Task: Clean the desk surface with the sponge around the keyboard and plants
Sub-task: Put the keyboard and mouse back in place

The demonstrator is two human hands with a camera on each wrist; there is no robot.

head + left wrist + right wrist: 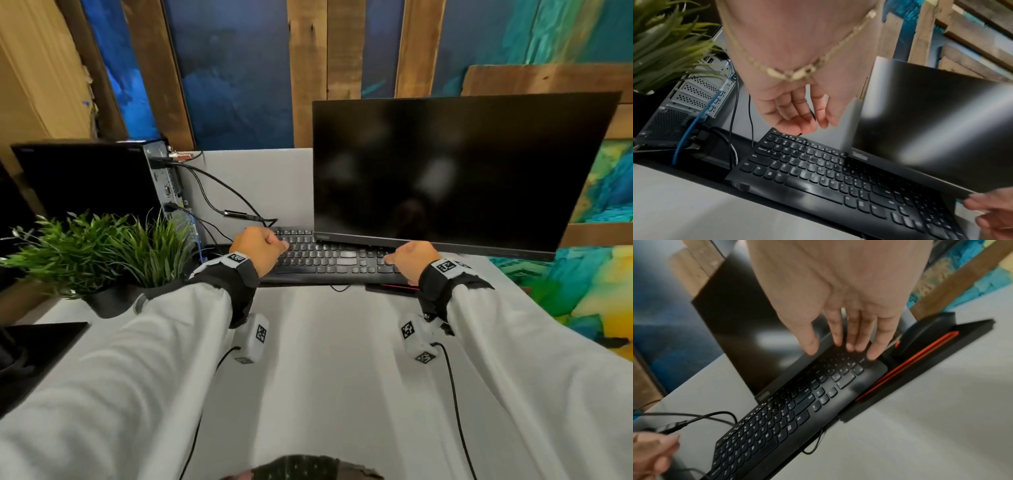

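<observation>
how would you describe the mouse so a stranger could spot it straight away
Start at the big black monitor on the white desk; the keyboard lies under its lower edge. Past the keyboard's right end, beyond the right hand, sits the mouse on the stand's base, behind a red strip. It is the only rounded, keyless black thing there.
</observation>
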